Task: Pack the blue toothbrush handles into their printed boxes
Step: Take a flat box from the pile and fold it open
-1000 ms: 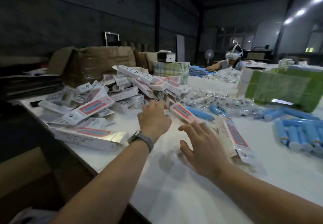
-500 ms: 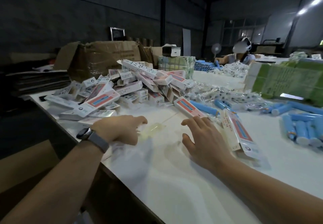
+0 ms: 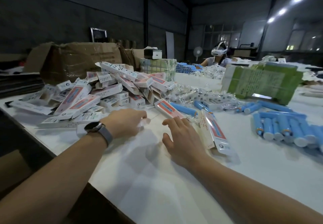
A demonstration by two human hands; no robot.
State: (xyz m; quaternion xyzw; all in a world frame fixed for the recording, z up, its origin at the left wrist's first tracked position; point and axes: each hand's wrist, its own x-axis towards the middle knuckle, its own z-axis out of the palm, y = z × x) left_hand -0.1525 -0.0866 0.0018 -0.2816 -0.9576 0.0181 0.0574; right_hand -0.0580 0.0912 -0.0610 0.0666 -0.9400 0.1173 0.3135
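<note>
A heap of white printed boxes (image 3: 104,90) with red-and-blue panels fills the left of the white table (image 3: 174,180). One box (image 3: 167,108) lies flat just beyond my right hand (image 3: 181,136), and another box (image 3: 214,131) lies to its right. My right hand hovers open, fingers spread, holding nothing. My left hand (image 3: 125,123), a watch on its wrist, has curled fingers pinching a small clear plastic piece (image 3: 146,121) on the table. Loose blue toothbrush handles (image 3: 183,109) lie behind the flat box, and several more are piled at the right (image 3: 283,127).
Clear bags of small parts (image 3: 201,94) lie mid-table. A green wrapped bundle (image 3: 262,83) stands at the right, and a torn brown carton (image 3: 78,61) behind the box heap. Another person wearing a headset (image 3: 218,54) works at the far end. The table's edge runs along my left.
My left hand pulled back from the box heap toward me, bringing the clear plastic piece at its fingertips. My right hand has barely moved.
</note>
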